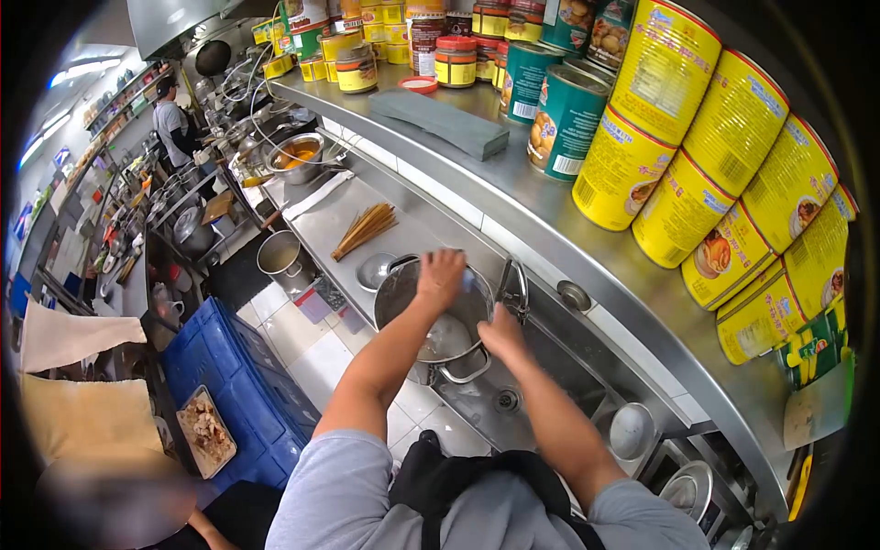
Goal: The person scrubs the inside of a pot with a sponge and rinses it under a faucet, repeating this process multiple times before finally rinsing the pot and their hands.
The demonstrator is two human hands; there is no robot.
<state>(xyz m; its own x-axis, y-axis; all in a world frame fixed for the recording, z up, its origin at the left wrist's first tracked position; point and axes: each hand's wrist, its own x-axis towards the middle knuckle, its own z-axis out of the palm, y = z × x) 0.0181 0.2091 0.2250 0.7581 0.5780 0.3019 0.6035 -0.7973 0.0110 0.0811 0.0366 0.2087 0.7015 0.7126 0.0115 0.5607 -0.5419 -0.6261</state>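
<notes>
A large metal pot (389,295) stands tilted at the sink, with a loop handle at its near side. My left hand (442,277) is over the pot's far rim, its fingers bent; a small bluish item, blurred, shows beside it. At the pot's right rim is my right hand (500,332), closed, beside the curved metal faucet (515,286); what it grips is hard to make out. A small metal bowl (374,271) lies just left of the pot. Behind it a bamboo brush (365,229) rests on the steel counter.
Yellow cans (667,69) and jars line the steel shelf (559,215) above the sink. On the left, a blue container (220,367) bears a tray of food (205,431). One person (170,124) stands far back; another is at lower left. A pot (280,255) sits low beside the counter.
</notes>
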